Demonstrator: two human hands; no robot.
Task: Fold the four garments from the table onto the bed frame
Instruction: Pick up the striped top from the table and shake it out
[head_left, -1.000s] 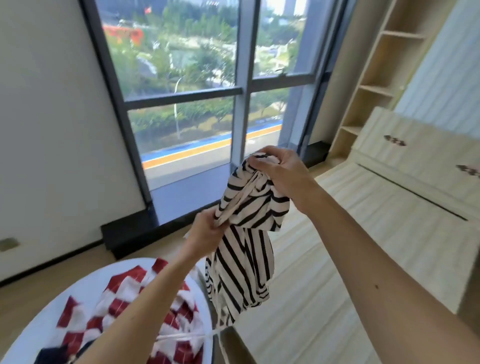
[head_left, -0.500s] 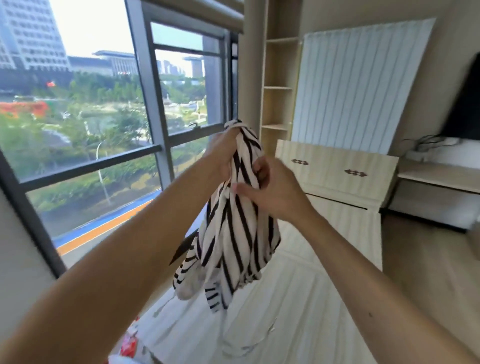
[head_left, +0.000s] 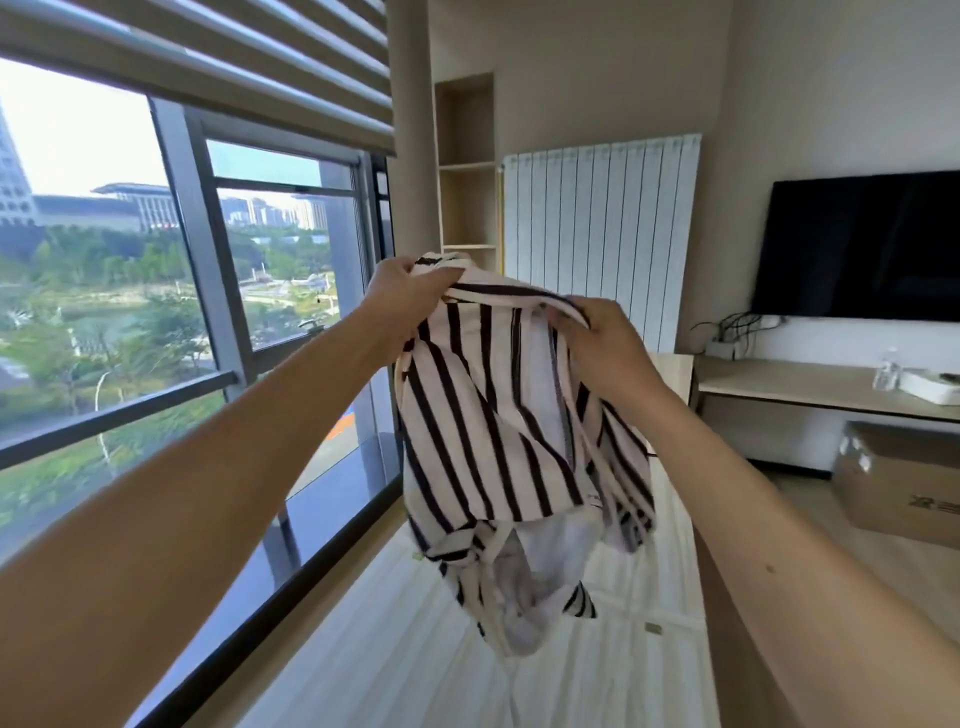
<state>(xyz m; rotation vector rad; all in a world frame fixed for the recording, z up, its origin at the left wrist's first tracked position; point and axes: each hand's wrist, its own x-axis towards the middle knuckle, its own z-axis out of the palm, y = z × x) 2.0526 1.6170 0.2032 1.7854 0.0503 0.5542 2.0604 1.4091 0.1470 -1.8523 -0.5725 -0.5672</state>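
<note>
Both hands hold a black-and-white striped garment (head_left: 493, 431) up in the air, above the pale slatted bed frame (head_left: 384, 654) and clear of it. The left hand (head_left: 402, 293) grips the garment's top edge at the left, fingers curled round bunched cloth, with the fingertips buried in the fabric. The right hand (head_left: 605, 345) holds the same edge further right, fingers curled over it; its thumb cannot be made out.

Between the 2 hands the edge runs stretched. Below, the cloth hangs in loose folds, its lower end crumpled with white lining showing, so the kind of garment is hard to tell. It hides the far middle of the bed frame and most of the headboard (head_left: 675, 374), of which only 1 corner shows.

On the left is a large window (head_left: 130, 322) under a blind (head_left: 234, 62). On the far wall are an open shelf niche (head_left: 465, 208), a white ribbed panel (head_left: 597, 234) and a dark screen (head_left: 857, 244) cut off at the right edge. Beneath the screen, a low desk (head_left: 800, 387) bears a clear bottle (head_left: 885, 371) and a blurred white item (head_left: 930, 388). A cardboard box (head_left: 898, 483), also cut off, sits on the floor.
</note>
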